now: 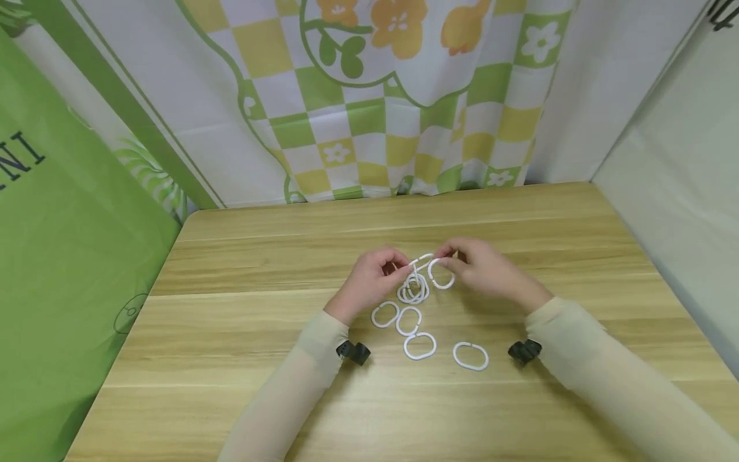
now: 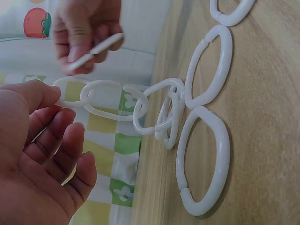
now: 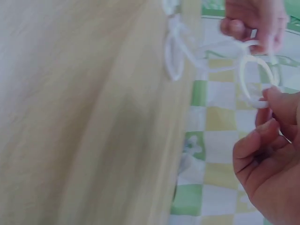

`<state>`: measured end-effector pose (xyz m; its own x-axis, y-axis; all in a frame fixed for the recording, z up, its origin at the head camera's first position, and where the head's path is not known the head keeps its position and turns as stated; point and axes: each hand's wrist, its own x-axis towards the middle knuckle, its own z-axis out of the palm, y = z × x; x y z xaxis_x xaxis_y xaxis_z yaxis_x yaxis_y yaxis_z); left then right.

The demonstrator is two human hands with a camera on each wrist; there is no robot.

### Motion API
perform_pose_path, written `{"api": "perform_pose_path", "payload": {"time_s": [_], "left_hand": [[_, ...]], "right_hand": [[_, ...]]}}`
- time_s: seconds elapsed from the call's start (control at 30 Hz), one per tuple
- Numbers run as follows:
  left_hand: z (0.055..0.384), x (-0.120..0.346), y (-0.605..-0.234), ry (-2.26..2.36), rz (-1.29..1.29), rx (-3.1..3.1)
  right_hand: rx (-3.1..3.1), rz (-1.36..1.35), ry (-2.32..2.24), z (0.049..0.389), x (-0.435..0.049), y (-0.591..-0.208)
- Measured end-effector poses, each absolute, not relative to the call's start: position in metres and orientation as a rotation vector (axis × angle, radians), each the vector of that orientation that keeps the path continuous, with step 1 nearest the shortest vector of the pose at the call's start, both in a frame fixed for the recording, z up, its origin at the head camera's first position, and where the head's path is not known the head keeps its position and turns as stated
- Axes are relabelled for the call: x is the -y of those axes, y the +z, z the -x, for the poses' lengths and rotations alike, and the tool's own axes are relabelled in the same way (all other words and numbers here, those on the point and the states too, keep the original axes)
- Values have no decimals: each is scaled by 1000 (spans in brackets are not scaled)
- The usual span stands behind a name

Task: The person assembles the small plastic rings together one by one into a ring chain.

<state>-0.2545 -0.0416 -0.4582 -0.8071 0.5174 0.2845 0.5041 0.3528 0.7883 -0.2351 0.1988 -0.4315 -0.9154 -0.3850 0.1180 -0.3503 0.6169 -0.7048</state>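
Between thumb and index finger, my left hand (image 1: 372, 276) pinches the end link of a chain of white plastic links (image 2: 105, 114). In the left wrist view the other left fingers are loosely bent and hold nothing. The chain runs down to a small heap of joined links on the table. A separate white oval link (image 2: 107, 45) is pinched by my right hand (image 1: 485, 268), close to the left hand's link. Whether these two links touch is unclear; the right wrist view is blurred.
Several loose white links lie nearer me on the wooden table (image 1: 231, 359), among them one link (image 1: 420, 357) below the heap and another link (image 1: 472, 367) farther right. A checked, flowered cloth (image 1: 369, 119) hangs behind the table's back edge. Black wrist devices (image 1: 353, 352) sit under both forearms.
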Motion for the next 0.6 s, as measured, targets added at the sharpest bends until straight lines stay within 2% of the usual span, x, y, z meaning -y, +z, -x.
{"api": "perform_pose_path", "payload": {"time_s": [0.33,0.6], "left_hand": [[250,38,-456,1392,-1102,-2581],[247,36,-454,1406,-1089,-2551]], "right_hand": [[-2909,604,-1300,231,-188,-421],[-2929,513,-1320,229,-187,-422]]}}
